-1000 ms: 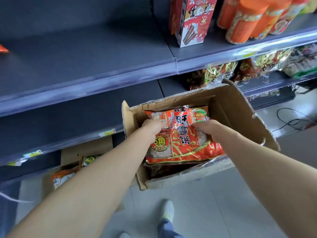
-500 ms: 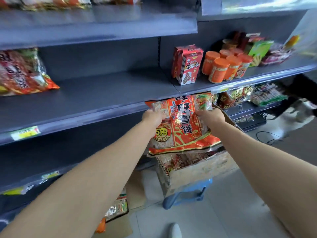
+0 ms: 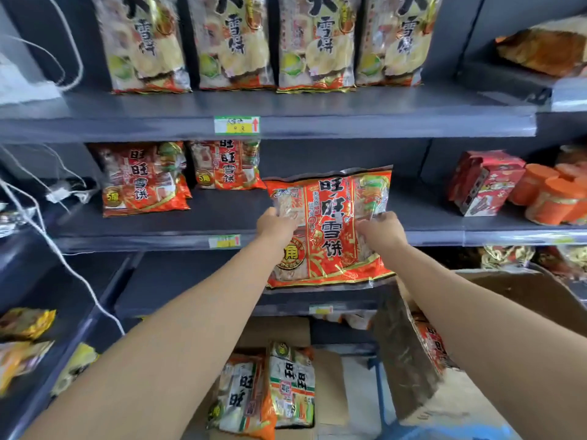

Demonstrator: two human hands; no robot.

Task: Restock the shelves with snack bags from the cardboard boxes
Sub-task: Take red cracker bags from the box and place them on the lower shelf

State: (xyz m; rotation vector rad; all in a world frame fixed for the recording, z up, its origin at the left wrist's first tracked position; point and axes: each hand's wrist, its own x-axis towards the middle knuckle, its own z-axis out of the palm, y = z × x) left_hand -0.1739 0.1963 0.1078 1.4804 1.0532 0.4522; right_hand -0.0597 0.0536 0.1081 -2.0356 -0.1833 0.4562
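I hold a red-orange snack bag (image 3: 330, 223) upright in front of the middle shelf (image 3: 222, 217). My left hand (image 3: 275, 224) grips its left edge and my right hand (image 3: 381, 231) grips its right edge. Two bags of the same kind (image 3: 143, 182) stand on that shelf at the left. A cardboard box (image 3: 413, 360) with more red bags inside sits at the lower right. Another cardboard box (image 3: 327, 392) on the floor holds green and orange snack bags (image 3: 273, 389).
Tall yellow snack bags (image 3: 235, 42) line the top shelf. Red cartons (image 3: 486, 182) and orange tubs (image 3: 552, 198) stand on the middle shelf at the right. White cables (image 3: 47, 192) hang at the left. More bags (image 3: 25, 338) lie on a lower left shelf.
Both hands lifted the red bag out of the cardboard box and raised it to the middle shelf. My view swung up from the box to the shelves.
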